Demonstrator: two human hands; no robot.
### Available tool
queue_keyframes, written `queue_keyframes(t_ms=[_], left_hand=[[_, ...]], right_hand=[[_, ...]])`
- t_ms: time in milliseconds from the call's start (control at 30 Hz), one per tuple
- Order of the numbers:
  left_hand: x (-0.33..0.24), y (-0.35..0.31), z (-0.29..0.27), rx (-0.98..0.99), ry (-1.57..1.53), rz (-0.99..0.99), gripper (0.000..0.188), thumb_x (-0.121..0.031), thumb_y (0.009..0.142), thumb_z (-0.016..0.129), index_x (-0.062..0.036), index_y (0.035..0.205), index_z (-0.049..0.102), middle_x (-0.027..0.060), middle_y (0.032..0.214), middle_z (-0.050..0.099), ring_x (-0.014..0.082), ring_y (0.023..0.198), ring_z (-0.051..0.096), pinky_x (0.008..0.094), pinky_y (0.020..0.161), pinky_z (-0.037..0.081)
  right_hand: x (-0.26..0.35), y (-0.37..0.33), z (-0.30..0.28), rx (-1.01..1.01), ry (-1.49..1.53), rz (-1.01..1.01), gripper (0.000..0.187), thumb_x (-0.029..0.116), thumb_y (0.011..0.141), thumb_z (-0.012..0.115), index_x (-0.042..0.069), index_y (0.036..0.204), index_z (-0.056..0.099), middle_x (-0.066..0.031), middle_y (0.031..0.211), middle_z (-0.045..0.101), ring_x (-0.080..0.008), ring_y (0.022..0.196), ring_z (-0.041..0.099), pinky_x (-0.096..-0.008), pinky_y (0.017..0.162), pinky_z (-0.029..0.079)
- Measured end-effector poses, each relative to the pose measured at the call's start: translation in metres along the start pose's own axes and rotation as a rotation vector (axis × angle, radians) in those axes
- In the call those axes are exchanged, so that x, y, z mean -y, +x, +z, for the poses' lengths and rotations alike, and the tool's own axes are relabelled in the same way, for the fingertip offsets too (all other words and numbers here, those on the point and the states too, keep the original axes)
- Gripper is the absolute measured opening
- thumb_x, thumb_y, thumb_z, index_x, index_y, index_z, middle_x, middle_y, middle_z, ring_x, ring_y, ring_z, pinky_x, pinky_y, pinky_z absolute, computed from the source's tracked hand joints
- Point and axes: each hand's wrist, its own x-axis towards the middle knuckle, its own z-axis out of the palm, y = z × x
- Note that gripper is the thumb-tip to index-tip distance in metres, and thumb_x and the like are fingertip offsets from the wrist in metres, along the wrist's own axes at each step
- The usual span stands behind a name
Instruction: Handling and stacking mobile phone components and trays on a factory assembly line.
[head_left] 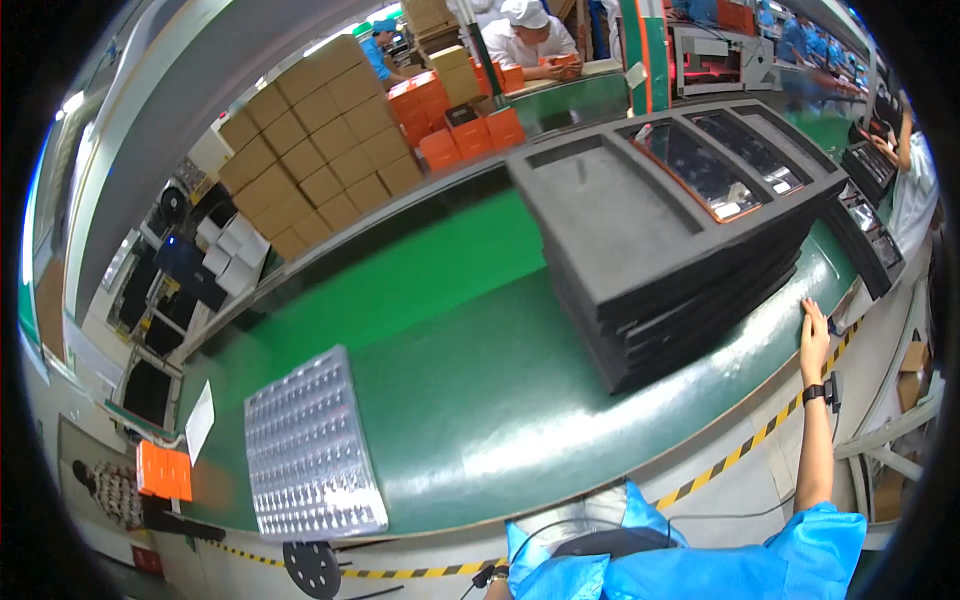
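Observation:
My right hand [815,340] rests at the right end of the green worktable [460,430], near its front edge. Its fingers are stretched out, and nothing shows in them. Beside it, further left, stands a tall stack of black foam trays [600,230]. In slots of the top tray lie a dark glass panel with an orange rim [700,175] and a second dark panel [750,150]. Of my left hand [497,588] only a sliver near the banded wrist shows at the lower edge, its fingers hidden. A clear plastic tray [310,440] of small parts lies on the table's left.
More foam trays with panels [865,235] stand beyond the right end, near another person's hand [885,150]. Orange boxes [163,470] and a white sheet [200,422] are at the far left. Stacked cartons [310,150] rise behind the table. A round black stool seat [312,568] stands below.

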Motion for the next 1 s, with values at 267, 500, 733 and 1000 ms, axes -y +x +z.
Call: queue_keyframes(t_ms=[267,500,733,1000], left_hand=[[-0.01,0.066,-0.012,0.168,0.023,0.08,0.045,-0.033,0.097,0.056,0.0057,0.12,0.064,0.026,0.113,0.068,0.041,0.107,0.064,0.0477,0.094,0.047],[-0.123,0.247,0.037,0.39,0.19,0.267,0.046,-0.033,0.097,0.055,0.0063,0.119,0.064,0.0264,0.111,0.069,0.0407,0.105,0.065,0.0476,0.093,0.048],[-0.168,0.236,0.073,0.477,0.231,0.435,0.047,-0.034,0.097,0.055,0.0068,0.117,0.065,0.0269,0.109,0.069,0.0404,0.103,0.066,0.0475,0.092,0.049],[-0.014,0.139,0.055,0.479,0.226,0.326,0.047,-0.034,0.097,0.055,0.0074,0.116,0.066,0.0274,0.107,0.07,0.0401,0.101,0.068,0.0474,0.09,0.049]], right_hand=[[0.006,-0.076,0.024,-0.097,0.119,0.337,0.053,0.04,0.105,0.05,0.016,0.152,0.047,-0.0161,0.167,0.024,-0.0352,0.154,0.02,-0.046,0.125,0.017],[0.102,-0.076,0.012,-0.088,0.183,0.412,0.036,0.024,0.102,0.05,0.02,0.131,0.07,-0.0189,0.167,0.021,-0.035,0.154,0.018,-0.0472,0.125,0.015],[0.141,-0.079,-0.007,-0.198,0.202,0.418,0.034,0.009,0.098,0.051,0.017,0.122,0.074,-0.0247,0.158,0.038,-0.0395,0.146,0.037,-0.0441,0.12,0.031],[0.171,-0.086,0.029,-0.389,0.257,0.547,0.034,0.007,0.101,0.05,0.01,0.132,0.065,-0.022,0.154,0.044,-0.0361,0.143,0.042,-0.0415,0.117,0.036]])
